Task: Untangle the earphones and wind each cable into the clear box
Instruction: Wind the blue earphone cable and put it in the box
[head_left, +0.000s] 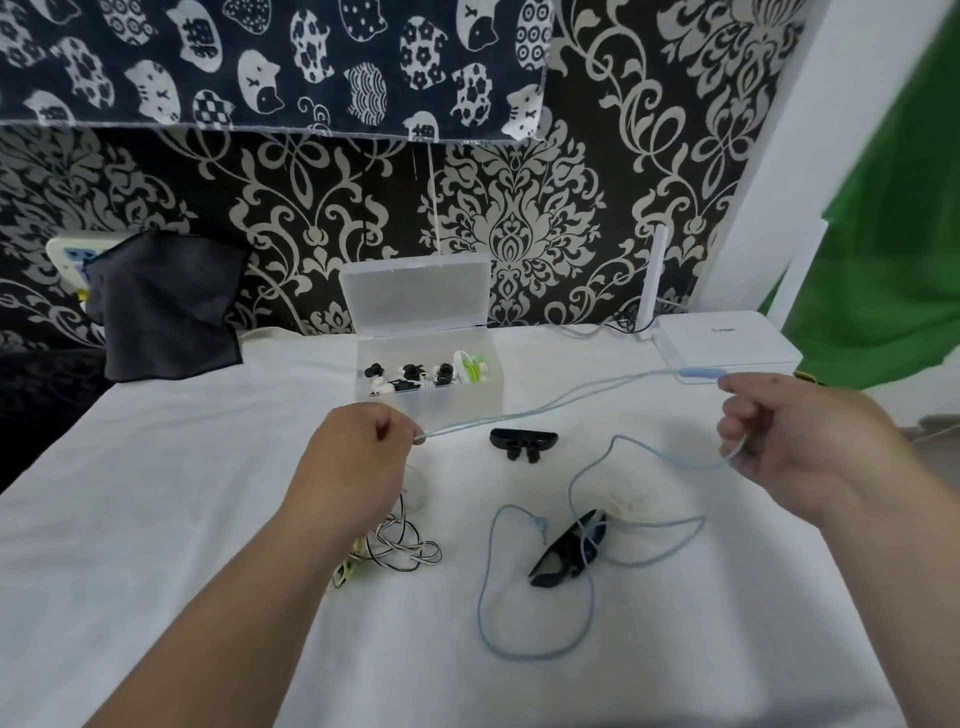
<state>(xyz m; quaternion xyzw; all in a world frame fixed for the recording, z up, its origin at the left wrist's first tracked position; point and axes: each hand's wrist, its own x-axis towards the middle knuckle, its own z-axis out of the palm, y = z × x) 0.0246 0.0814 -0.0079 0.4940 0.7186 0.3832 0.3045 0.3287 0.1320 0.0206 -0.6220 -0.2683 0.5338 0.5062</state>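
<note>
Our left hand (358, 457) pinches the blue earphone cable (519, 414); our right hand (795, 441) grips it beside the inline remote, span taut. Slack crosses a black clip (566, 551). Clear box (431, 400) open, just behind. Recommendation: free the slack first, then wind evenly.

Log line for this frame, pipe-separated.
left hand: pinches blue cable | right hand: holds same cable, stretched | clear box: open, earphones inside | striped cable: tangled

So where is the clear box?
Head view: the clear box stands open at centre back, just beyond the left hand, left of the white router.
</note>
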